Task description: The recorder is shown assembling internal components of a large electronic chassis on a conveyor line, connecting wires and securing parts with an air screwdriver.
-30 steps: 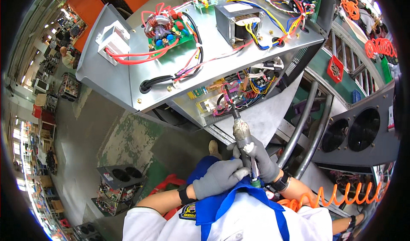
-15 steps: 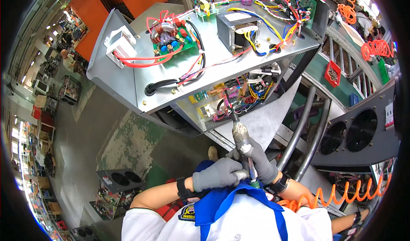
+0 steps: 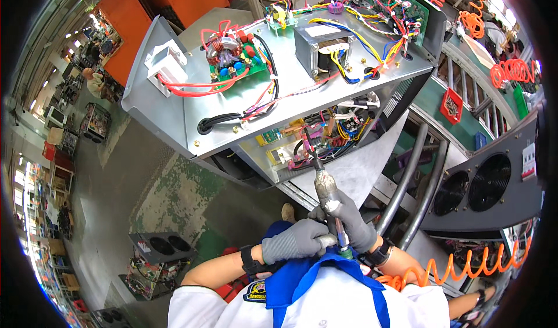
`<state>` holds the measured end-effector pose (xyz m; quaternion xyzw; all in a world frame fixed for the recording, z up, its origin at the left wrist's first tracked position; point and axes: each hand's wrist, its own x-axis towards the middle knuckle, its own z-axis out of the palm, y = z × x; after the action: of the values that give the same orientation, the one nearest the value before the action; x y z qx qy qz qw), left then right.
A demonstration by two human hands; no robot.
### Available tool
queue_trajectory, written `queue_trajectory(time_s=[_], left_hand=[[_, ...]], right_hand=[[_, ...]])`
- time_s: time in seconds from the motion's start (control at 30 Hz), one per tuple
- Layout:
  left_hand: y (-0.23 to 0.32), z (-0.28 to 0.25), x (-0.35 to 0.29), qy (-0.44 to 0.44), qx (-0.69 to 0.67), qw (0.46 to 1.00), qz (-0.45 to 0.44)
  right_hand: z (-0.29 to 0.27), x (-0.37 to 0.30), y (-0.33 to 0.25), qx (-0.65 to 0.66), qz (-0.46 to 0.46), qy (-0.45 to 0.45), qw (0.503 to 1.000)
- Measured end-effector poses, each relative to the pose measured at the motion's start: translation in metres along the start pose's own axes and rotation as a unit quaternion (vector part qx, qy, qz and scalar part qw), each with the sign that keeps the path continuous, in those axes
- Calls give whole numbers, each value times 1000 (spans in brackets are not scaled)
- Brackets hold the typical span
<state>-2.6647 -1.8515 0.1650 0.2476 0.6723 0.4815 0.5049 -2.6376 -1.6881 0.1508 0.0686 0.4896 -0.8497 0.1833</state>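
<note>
A pneumatic screwdriver (image 3: 326,187) with a worn metal body points away from me, its long bit reaching into the open side of a metal machine chassis (image 3: 325,102). My right hand (image 3: 354,222), in a grey glove, is wrapped round the tool's body. Against the tool's lower part, my gloved left hand (image 3: 295,239) is closed, thumb pressed to it; its fingers are partly hidden. Around the bit, inside the opening, are boards and bundled wires (image 3: 349,127); the exact contact point is too small to make out. On top sit a transformer (image 3: 308,44) and a coil board (image 3: 235,66).
An orange coiled hose (image 3: 465,263) runs at the lower right. Beside it stands a dark panel with two round fans (image 3: 489,181). A red tray of small parts (image 3: 451,105) rests on the green bench. Metal rails (image 3: 401,180) lie right of the chassis.
The chassis sits slightly lower in view, and the screwdriver's body has shifted a little left. Both hands keep the same hold.
</note>
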Motion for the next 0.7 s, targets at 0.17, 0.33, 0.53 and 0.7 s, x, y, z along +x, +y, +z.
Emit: queue_trajectory(time_s=[0.17, 0.33, 0.53, 0.7], left_hand=[[-2, 1, 2, -23, -28, 999, -23], [1, 2, 4, -16, -24, 999, -31], [5, 6, 4, -10, -41, 998, -38], [-6, 0, 7, -6, -49, 997, -52]], right_hand=[[-3, 0, -2, -23, -7, -7, 1000], [-7, 1, -1, -27, 5, 0, 1000], [-10, -1, -5, -59, 28, 16, 998], [-12, -1, -3, -65, 0, 1, 998]])
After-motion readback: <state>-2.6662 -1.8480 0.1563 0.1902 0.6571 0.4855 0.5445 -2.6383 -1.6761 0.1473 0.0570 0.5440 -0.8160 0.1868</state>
